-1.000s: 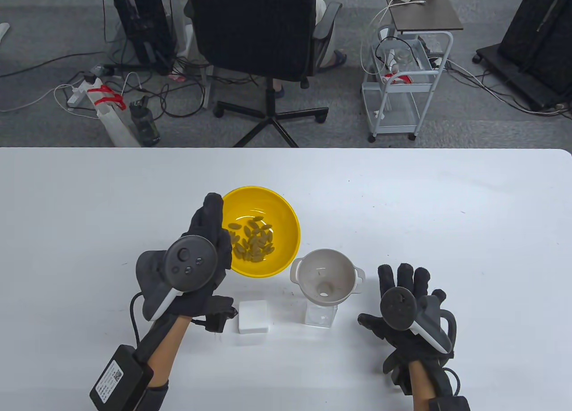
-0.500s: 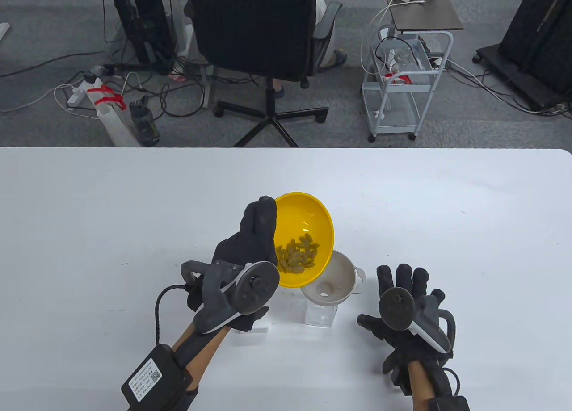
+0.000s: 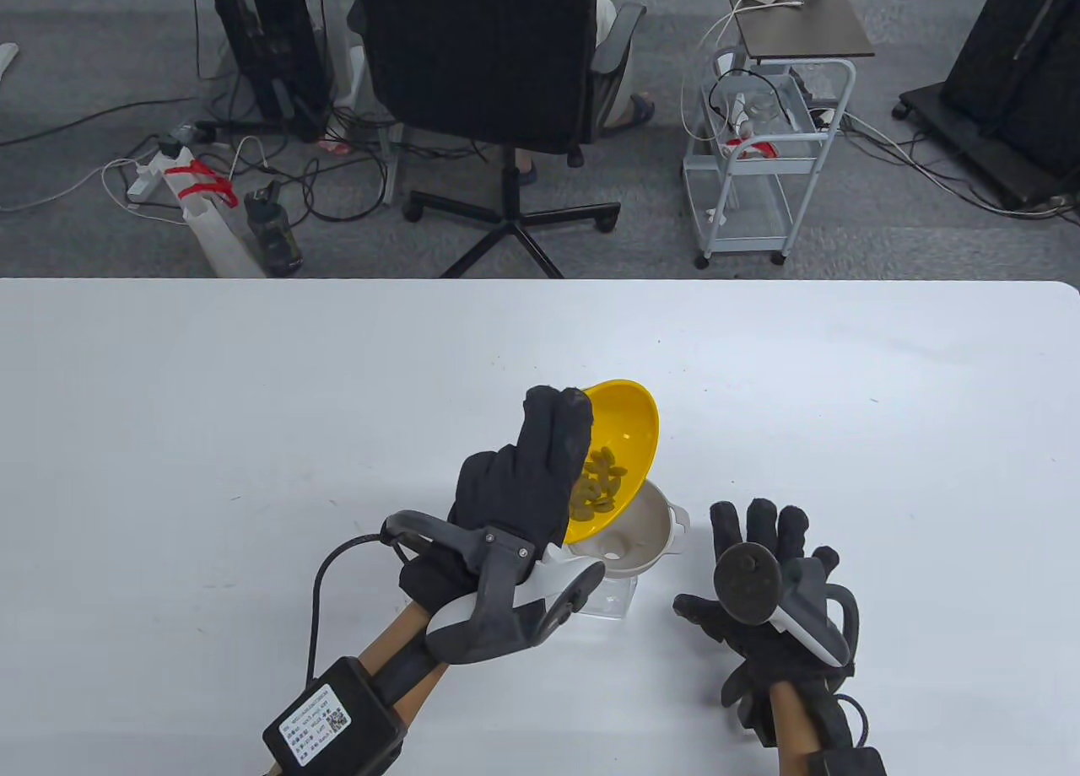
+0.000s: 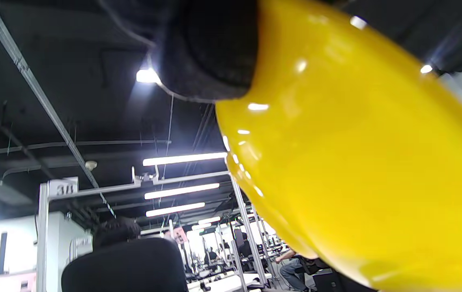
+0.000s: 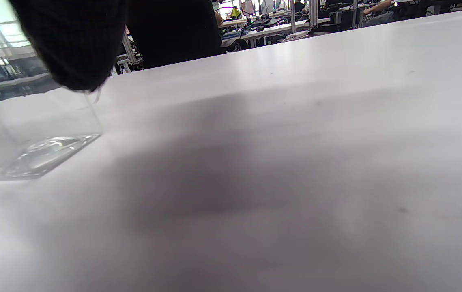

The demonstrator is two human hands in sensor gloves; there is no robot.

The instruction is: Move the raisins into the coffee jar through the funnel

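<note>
My left hand (image 3: 527, 472) holds the yellow bowl (image 3: 629, 426) by its near side and tilts it steeply over the grey funnel (image 3: 645, 536). Greenish raisins (image 3: 603, 489) have slid to the bowl's lower lip, right above the funnel mouth. The funnel sits in the clear square coffee jar (image 3: 612, 599), which also shows in the right wrist view (image 5: 32, 138). In the left wrist view the bowl's yellow underside (image 4: 356, 162) fills the frame under a gloved finger (image 4: 210, 52). My right hand (image 3: 764, 573) rests flat on the table to the right of the jar, fingers spread, holding nothing.
The white table (image 3: 844, 405) spreads around the jar. Beyond its far edge stand a black office chair (image 3: 498, 76), a white wire cart (image 3: 759, 160) and floor cables. The white lid seen earlier is hidden behind my left hand.
My left hand lifted the bowl off the table, carried it right and tilted it more and more over the funnel; the raisins slid toward its lower lip. The right hand stayed still.
</note>
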